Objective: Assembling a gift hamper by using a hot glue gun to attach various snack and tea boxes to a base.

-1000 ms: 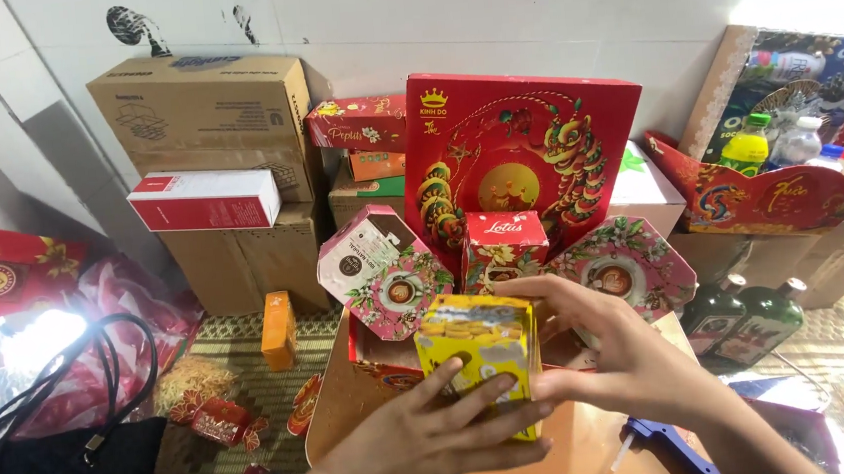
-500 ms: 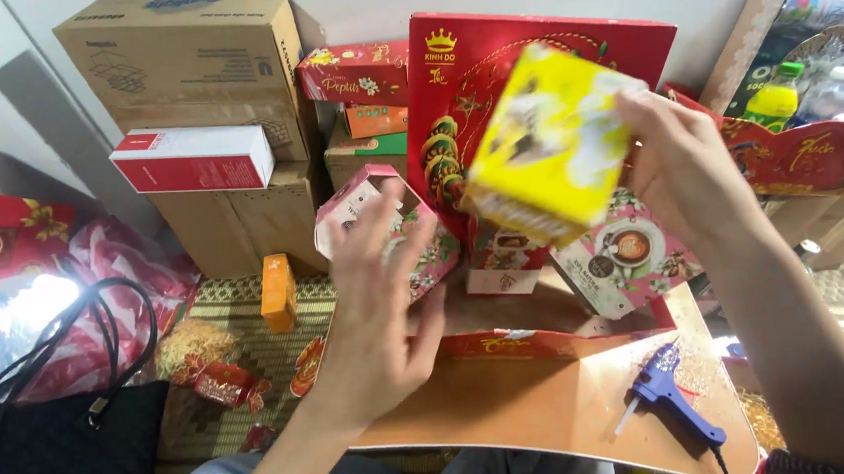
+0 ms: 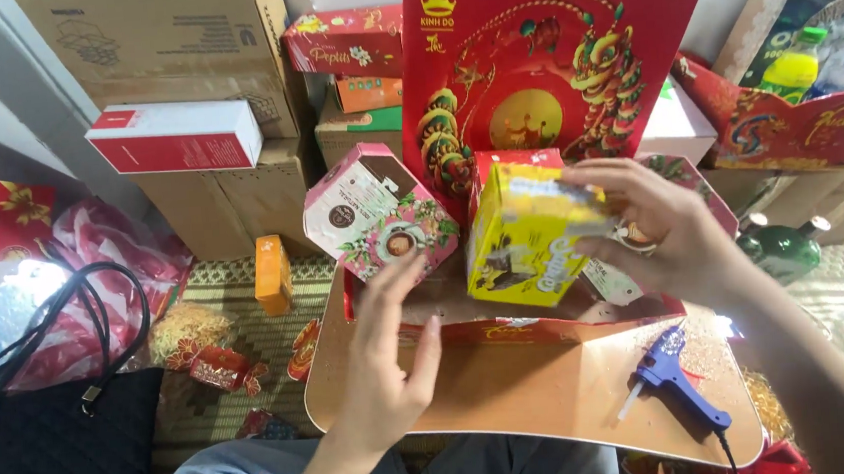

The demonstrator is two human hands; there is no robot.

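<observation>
Your right hand holds a small box over the tray. The tray sits on the lap table in front of you. Your left hand is open, just left of the small box and not touching it. An eight-sided box leans in the tray, to the left of the small box. A big flat box stands up behind them both. A glue gun lies on the lap table, at the right. A bag sits on the floor, far left. Cardboard boxes are stacked behind it, by the wall.
</observation>
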